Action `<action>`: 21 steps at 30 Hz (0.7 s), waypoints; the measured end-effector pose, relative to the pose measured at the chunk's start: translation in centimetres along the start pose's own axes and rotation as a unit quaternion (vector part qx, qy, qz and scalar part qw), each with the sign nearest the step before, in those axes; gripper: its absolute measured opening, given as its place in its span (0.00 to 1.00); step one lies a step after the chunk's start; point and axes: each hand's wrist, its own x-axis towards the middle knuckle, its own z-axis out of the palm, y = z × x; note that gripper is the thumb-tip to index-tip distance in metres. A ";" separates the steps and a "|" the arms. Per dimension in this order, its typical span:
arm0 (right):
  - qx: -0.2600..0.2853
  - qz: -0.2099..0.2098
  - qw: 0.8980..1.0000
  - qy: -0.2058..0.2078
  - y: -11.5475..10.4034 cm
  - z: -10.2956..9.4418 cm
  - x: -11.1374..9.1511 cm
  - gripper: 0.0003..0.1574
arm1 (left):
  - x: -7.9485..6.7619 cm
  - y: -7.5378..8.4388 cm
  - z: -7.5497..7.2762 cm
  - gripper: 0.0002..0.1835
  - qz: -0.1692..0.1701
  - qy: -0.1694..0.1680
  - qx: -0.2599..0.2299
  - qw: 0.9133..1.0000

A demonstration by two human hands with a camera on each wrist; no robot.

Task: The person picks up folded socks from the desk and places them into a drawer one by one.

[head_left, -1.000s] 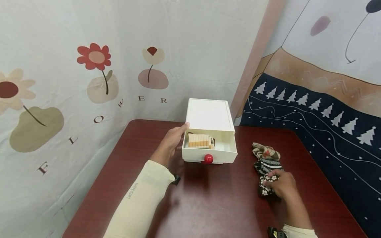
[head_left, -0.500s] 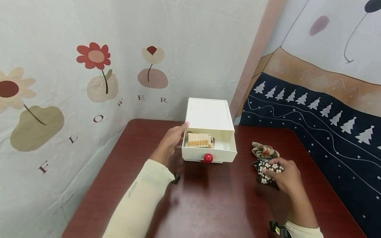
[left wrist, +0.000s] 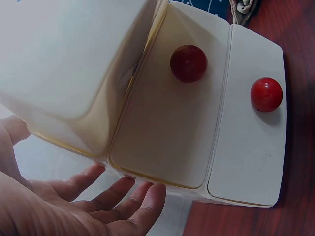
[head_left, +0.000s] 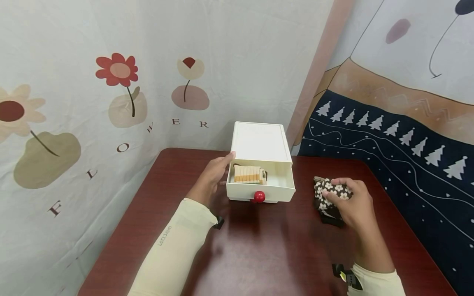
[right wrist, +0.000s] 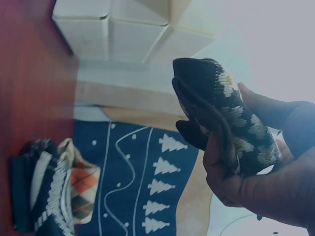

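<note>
My right hand [head_left: 357,203] grips a folded pair of black socks with white flowers [right wrist: 241,132], raised above the table. Below it lie black-and-white patterned socks [right wrist: 49,196] and beige argyle socks [right wrist: 83,189], mostly covered by the raised pair in the head view. My left hand [head_left: 212,176] rests along the left side of a white drawer unit [head_left: 261,142], its fingers [left wrist: 142,206] extended against the wall. The pulled-out top drawer [head_left: 237,192] has a red knob [head_left: 259,196] and holds a folded beige striped sock bundle [head_left: 247,174] at its left.
Two lower drawers [left wrist: 157,128] with red knobs [left wrist: 266,94] are pushed in. The unit stands toward the back of a dark red table [head_left: 266,255]. A printed cloth with flowers [head_left: 117,70] hangs behind it, and a navy tree-patterned cloth [head_left: 392,172] hangs at the right.
My right hand has picked up the flowered socks from the near end of the sock row and moved them up and away from me. The left hand and drawer stay put.
</note>
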 end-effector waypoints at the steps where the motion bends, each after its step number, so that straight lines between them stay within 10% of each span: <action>1: 0.005 -0.007 1.000 0.007 -0.3 0.0 0.1 0.27 | 0.0 0.0 0.0 0.38 0.000 0.000 0.000 1.000; 21: 0.079 -0.046 0.990 0.105 -6.2 0.3 1.6 0.28 | 0.2 -0.1 0.1 0.38 -0.005 -0.003 0.001 1.000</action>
